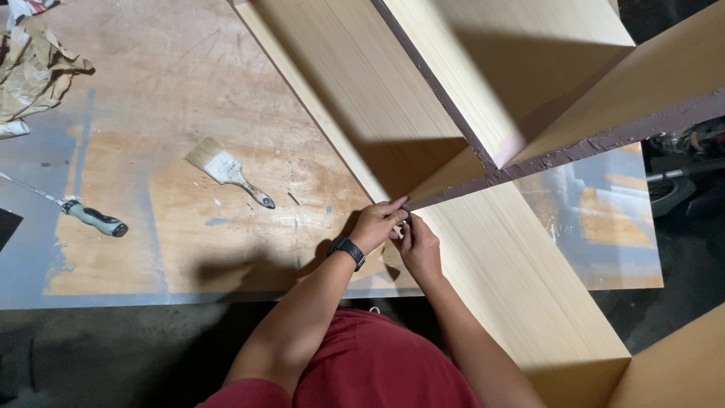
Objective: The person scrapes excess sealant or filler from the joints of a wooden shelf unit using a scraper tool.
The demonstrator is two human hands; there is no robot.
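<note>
Crumpled brown paper (30, 68), far left corner of your worktop (174, 83). Green-handled tool (94, 220), left edge. Paintbrush (226, 171), lying flat, mid-surface. Your left hand (377, 224), wristwatch (347, 250) on it, fingers pinched at the dark edge strip (529, 165) where pale wooden panels (483, 249) meet. Your right hand (418, 245) just beside it, fingers curled; what it grips cannot be told. Dark floor below.

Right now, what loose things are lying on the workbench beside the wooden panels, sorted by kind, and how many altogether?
Paintbrush: 1
Screwdriver-like tool with a grey and green handle: 1
Crumpled brown paper: 1
Total: 3
Both hands, left hand and right hand, are at the panel corner, not on these.
</note>
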